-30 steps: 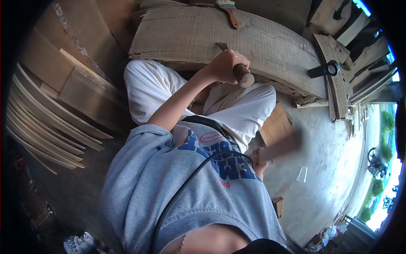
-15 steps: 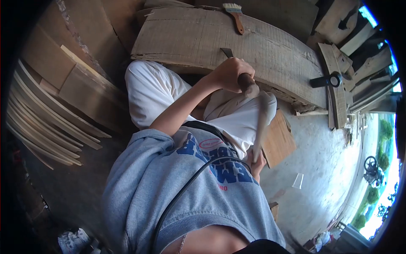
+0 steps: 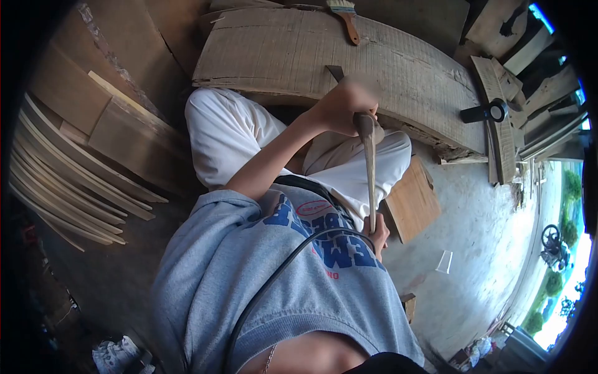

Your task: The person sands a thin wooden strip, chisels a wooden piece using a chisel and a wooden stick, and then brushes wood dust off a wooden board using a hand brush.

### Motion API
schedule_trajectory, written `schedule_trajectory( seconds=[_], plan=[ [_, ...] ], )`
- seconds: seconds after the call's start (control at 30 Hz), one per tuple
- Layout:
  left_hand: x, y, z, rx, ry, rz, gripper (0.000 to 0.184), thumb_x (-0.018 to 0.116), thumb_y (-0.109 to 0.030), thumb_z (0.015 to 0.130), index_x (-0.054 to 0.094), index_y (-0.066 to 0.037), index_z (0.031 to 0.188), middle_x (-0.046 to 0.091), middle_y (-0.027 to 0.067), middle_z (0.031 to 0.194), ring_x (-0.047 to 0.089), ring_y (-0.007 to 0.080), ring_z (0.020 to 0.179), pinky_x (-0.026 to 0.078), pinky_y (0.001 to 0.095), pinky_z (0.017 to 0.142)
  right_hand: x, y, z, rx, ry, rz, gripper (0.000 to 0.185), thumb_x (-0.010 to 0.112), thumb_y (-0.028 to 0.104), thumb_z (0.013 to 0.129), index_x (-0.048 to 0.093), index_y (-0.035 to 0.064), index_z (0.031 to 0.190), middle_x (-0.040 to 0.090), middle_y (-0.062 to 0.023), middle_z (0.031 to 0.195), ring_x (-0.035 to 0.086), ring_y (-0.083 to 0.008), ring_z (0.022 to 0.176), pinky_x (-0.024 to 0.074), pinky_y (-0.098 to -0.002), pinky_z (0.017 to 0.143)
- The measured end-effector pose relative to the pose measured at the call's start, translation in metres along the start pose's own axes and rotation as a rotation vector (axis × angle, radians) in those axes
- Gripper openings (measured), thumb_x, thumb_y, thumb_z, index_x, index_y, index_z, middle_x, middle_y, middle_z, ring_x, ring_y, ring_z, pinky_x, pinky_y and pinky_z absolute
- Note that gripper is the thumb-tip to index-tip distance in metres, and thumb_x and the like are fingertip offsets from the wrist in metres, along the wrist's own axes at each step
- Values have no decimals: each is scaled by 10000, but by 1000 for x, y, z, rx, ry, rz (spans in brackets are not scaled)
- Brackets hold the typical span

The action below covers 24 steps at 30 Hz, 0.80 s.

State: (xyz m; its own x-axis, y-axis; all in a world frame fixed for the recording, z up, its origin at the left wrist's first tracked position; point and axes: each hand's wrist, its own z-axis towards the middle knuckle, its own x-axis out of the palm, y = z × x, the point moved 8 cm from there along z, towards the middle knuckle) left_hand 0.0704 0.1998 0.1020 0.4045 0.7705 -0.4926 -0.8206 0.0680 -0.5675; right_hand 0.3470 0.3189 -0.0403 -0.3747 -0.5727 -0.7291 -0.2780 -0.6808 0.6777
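My left hand (image 3: pixel 349 103) is closed round a chisel, its dark metal blade (image 3: pixel 335 72) showing beyond the knuckles, over the near edge of a thick wooden board (image 3: pixel 274 56). The fist hides the middle of the tool, and its brown handle (image 3: pixel 360 119) sticks out toward me. My right hand (image 3: pixel 379 234), low by my side, grips a long pale wooden stick (image 3: pixel 370 174). The stick's far end lies over the butt of the chisel handle and appears to touch it. Where the blade's edge meets the board is unclear.
A paintbrush (image 3: pixel 346 23) lies on the board, and a black ring-ended object (image 3: pixel 486 113) on planks at right. Thin curved strips (image 3: pixel 81 181) stack at left. A flat wood piece (image 3: pixel 412 199) and a clear plastic cup (image 3: pixel 444 262) rest on the concrete floor. A black cable (image 3: pixel 274 274) crosses my sweatshirt.
The wooden stick has swung left, from beside the chisel handle onto its butt. My left hand keeps its hold on the chisel in nearly the same place.
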Motion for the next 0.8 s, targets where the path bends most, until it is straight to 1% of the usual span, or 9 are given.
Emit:
schedule_trajectory(
  seconds=[0.1,0.17,0.33,0.5,0.6,0.67,0.7,0.77,0.8],
  plan=[
    [-3,-10,-5,28,-8,13,165,692,-163,531,563,-102,614,594,62,629,593,270,643,474,356,646,-14,3,0,4,-127,43,142,593,165,798,567,38,856,583,-161,651,590,-340,570,435,-400,517],
    [-6,-21,-14,63,-5,-17,171,675,-100,623,507,-68,617,537,70,615,547,275,617,451,340,641,-25,2,1,-71,-264,113,155,582,172,814,573,19,836,574,-163,629,589,-322,544,433,-382,507],
    [2,-40,-37,130,-2,-62,169,682,-76,598,515,-102,590,525,41,598,537,247,597,442,341,634,-24,-2,14,16,-205,269,137,544,135,819,564,-1,818,574,-150,630,597,-301,558,433,-363,509],
    [-8,-6,-20,108,-25,-99,190,717,-118,554,529,-104,584,554,28,602,555,234,608,431,322,682,-23,43,21,-291,-161,36,177,562,58,730,557,6,899,570,-159,704,593,-343,613,460,-364,553],
    [6,8,-16,123,-6,-20,201,725,-143,544,535,-99,592,561,33,603,565,222,617,430,316,713,-23,49,18,-274,-126,25,185,600,68,707,565,10,880,589,-146,750,609,-320,661,470,-348,606],
    [4,8,-12,133,6,-6,202,725,-143,547,535,-96,595,558,36,599,568,219,619,431,316,718,-14,-2,-4,-296,-153,91,214,617,80,697,581,-4,890,613,-124,794,624,-289,714,479,-337,665],
    [-2,8,-10,108,-9,-15,200,723,-141,553,533,-93,596,557,38,598,568,220,617,432,317,722,6,-26,-8,-46,145,-201,210,631,101,687,595,20,877,633,-115,840,628,-272,742,476,-343,706],
    [-6,8,-11,83,-23,-31,199,721,-139,559,532,-89,597,556,40,597,568,221,615,433,319,726,19,-69,-22,19,65,-32,147,607,62,709,581,72,854,634,-133,805,612,-299,688,451,-373,677],
    [-3,8,-11,68,8,-17,195,717,-135,566,530,-87,597,556,40,596,568,222,612,433,318,725,12,-41,-17,56,90,-83,163,603,60,715,586,62,878,624,-136,767,607,-302,670,443,-376,671]
  ],
)
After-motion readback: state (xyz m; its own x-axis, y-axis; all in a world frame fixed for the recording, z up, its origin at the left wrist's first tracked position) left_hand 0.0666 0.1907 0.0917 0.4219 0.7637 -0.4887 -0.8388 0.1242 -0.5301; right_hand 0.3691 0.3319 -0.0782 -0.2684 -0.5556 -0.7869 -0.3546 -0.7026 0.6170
